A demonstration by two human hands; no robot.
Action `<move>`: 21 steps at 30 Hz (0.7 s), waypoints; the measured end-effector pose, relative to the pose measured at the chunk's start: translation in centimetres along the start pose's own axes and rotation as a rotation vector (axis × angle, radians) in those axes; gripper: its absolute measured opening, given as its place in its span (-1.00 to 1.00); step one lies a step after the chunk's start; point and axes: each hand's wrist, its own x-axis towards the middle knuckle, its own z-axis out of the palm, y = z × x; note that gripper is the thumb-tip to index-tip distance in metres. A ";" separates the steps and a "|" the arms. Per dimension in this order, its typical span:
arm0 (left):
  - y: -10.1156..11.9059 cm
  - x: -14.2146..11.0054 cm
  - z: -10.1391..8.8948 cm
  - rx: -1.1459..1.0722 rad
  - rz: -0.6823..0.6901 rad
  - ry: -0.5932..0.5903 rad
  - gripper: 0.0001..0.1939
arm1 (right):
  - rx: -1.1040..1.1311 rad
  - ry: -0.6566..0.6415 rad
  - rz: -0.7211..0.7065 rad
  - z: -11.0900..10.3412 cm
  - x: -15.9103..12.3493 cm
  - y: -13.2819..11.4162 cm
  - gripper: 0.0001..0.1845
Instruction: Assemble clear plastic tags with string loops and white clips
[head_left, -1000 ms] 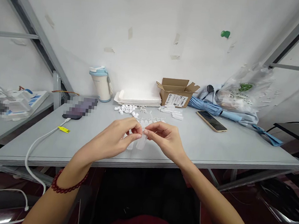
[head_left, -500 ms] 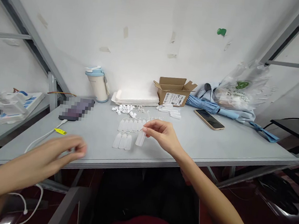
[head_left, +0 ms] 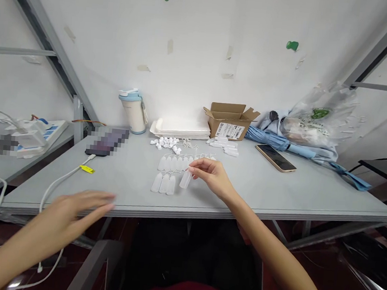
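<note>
Between thumb and fingertips, my right hand (head_left: 209, 174) pinches the top of a translucent plastic tag (head_left: 185, 180), which hangs tilted just over the table. My left hand (head_left: 78, 209) is off to the left at the table's front edge, blurred, with its fingers stretched out and nothing in them. Beside the held tag lies a short row of frosted tags (head_left: 164, 184) with loops of white string at their tops. Behind it runs a longer row of similar tags (head_left: 174, 163), partly covered by my right hand.
Small white caps (head_left: 166, 143) lie in a pile by a bundle of white string (head_left: 189, 143). Several clear pieces (head_left: 226, 146) rest before an open cardboard box (head_left: 231, 123). Around them are a white stack (head_left: 181, 129), a tumbler (head_left: 134, 114), two phones (head_left: 276, 158) and a blue umbrella (head_left: 269, 138).
My left hand has let go of the tag at the middle and swung left to the front edge, its fingers straightening. My right hand stays near the same place, still holding the tag.
</note>
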 end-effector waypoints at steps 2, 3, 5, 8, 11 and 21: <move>3.5 3.1 0.7 0.005 0.115 0.004 -0.59 | 0.020 -0.002 0.008 -0.1 0.1 0.1 -0.77; 5.3 4.6 1.2 0.007 0.183 -0.012 -0.58 | 0.031 -0.005 0.013 -0.1 0.1 0.1 -0.77; 8.4 7.2 2.1 0.017 0.312 -0.042 -0.50 | 0.056 -0.012 0.028 -0.3 0.2 0.1 -0.76; 11.6 10.0 3.0 0.028 0.407 -0.081 -0.42 | 0.111 0.000 0.035 -0.8 0.2 -0.1 -0.72; 13.0 11.3 3.3 0.019 0.440 -0.116 -0.47 | 0.167 0.028 0.015 -1.2 0.3 -0.3 -0.67; 11.7 11.2 4.2 -0.009 0.408 -0.110 -0.63 | 0.235 -0.029 0.056 -1.1 0.5 0.2 -0.73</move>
